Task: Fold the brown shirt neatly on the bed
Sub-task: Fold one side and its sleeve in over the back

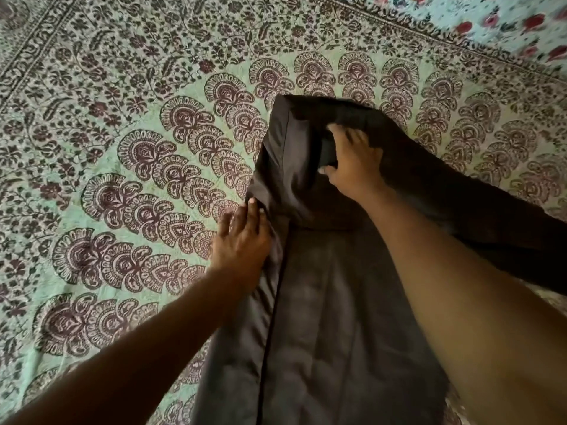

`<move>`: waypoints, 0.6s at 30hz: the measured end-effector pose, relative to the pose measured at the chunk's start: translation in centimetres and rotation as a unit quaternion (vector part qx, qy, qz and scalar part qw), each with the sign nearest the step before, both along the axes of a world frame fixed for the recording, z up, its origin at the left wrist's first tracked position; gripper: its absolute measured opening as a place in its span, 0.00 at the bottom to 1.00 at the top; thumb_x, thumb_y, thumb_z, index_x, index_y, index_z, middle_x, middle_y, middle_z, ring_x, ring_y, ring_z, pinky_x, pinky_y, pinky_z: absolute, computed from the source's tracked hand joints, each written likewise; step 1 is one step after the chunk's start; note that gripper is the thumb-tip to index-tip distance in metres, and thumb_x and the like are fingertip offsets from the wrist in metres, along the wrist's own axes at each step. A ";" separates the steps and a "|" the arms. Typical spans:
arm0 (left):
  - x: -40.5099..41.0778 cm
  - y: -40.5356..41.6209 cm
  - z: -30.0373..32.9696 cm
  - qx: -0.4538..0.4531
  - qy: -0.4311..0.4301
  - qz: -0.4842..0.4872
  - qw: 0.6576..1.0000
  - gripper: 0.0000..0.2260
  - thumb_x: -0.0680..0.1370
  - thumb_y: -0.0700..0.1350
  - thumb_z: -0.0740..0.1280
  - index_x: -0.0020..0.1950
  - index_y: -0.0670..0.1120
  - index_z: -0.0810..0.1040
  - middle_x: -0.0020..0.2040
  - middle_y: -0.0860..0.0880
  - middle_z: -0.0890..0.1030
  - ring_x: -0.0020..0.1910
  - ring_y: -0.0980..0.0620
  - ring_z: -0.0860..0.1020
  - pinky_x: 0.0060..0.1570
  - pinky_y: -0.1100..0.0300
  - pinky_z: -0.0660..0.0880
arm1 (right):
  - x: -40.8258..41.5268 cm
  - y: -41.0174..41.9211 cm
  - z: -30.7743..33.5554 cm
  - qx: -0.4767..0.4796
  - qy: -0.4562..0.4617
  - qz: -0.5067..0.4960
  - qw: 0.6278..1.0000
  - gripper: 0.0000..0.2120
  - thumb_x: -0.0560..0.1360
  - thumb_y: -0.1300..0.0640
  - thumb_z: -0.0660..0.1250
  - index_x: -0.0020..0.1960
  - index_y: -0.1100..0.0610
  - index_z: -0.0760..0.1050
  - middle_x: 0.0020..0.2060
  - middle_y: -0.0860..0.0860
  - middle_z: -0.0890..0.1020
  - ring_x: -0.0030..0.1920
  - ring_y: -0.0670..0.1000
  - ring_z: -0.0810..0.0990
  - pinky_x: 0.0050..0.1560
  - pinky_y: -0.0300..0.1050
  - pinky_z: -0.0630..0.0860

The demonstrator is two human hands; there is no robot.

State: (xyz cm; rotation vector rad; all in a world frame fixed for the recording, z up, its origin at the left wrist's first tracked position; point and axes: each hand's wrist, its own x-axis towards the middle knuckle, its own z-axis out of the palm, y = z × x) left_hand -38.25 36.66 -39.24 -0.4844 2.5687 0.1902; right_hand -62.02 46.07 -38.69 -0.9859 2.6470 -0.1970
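Dark brown cotton shirt [310,317] lies lengthwise at centre-right of the frame on the green patterned bedspread [107,148]. Left hand [242,240] presses flat, fingers spread, on its left edge. Right hand [352,161] grips a fold near the top.

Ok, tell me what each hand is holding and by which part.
The right hand grips the brown shirt by a bunched fold near its far end. The left hand holds nothing: it lies flat, pressing the shirt's left edge onto the bedsheet.
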 end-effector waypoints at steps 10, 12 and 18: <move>-2.9 0.0 -3.5 0.009 0.051 0.044 0.998 0.45 0.80 0.39 0.63 0.76 0.40 0.26 0.80 0.42 0.28 0.82 0.42 0.34 0.74 0.42 0.32 | -8.7 0.6 0.6 -0.038 -0.065 -0.017 0.997 0.12 0.81 0.54 0.69 0.47 0.55 0.67 0.39 0.50 0.68 0.42 0.58 0.72 0.45 0.54 0.71; -3.5 0.0 -2.7 -0.003 0.026 0.028 0.999 0.47 0.80 0.39 0.66 0.77 0.39 0.26 0.79 0.41 0.27 0.81 0.42 0.32 0.76 0.42 0.34 | -9.1 0.8 0.4 -0.052 -0.062 0.000 0.997 0.14 0.81 0.49 0.68 0.47 0.56 0.67 0.36 0.50 0.68 0.37 0.57 0.72 0.39 0.52 0.70; -3.0 0.1 -3.7 0.016 0.070 0.028 0.997 0.48 0.76 0.39 0.69 0.81 0.38 0.34 0.82 0.38 0.33 0.82 0.38 0.39 0.79 0.41 0.46 | -9.9 2.4 2.0 -0.051 -0.059 0.014 0.997 0.34 0.62 0.30 0.78 0.48 0.58 0.75 0.41 0.56 0.80 0.42 0.59 0.79 0.42 0.53 0.76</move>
